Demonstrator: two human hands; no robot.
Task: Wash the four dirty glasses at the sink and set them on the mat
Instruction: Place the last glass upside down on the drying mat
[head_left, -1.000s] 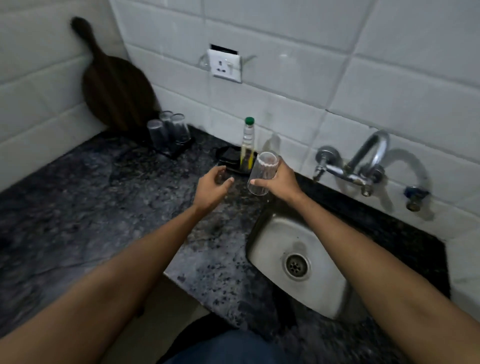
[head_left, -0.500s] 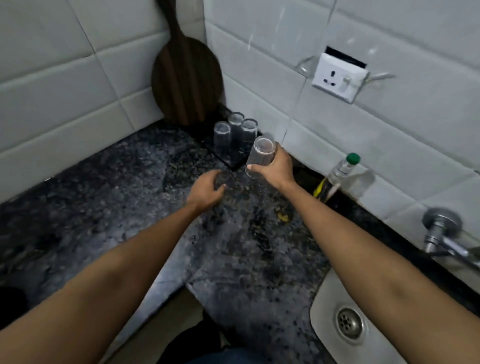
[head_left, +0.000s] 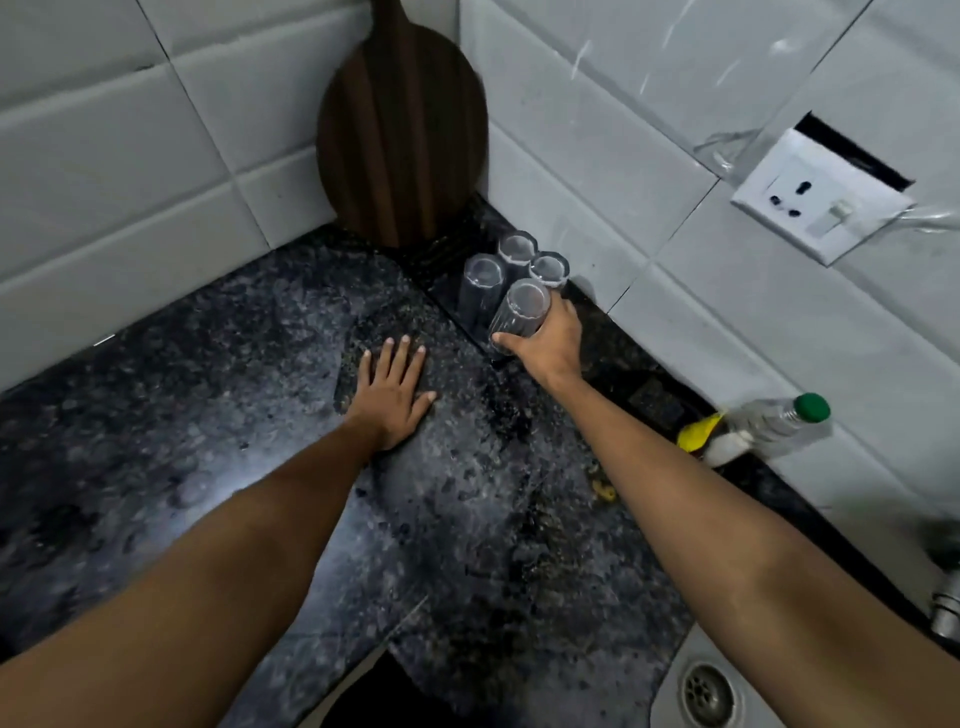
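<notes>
Four glasses now stand together on the mat (head_left: 451, 260) at the far corner: a second ago my right hand (head_left: 545, 340) carried the fourth glass (head_left: 519, 312) from the sink; it remains clasped around it. My left hand (head_left: 393, 392) lies spread on the surface (head_left: 208, 415). Only release remains, I judge.

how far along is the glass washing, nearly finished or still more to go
Nearly finished. Three glasses already stand grouped on the dark mat in the corner by the wooden board. The fourth glass is in the right hand, tilted at the mat's near edge beside the others. The left hand lies flat on the counter, holding nothing. What is left: set that glass down and let go.
</notes>
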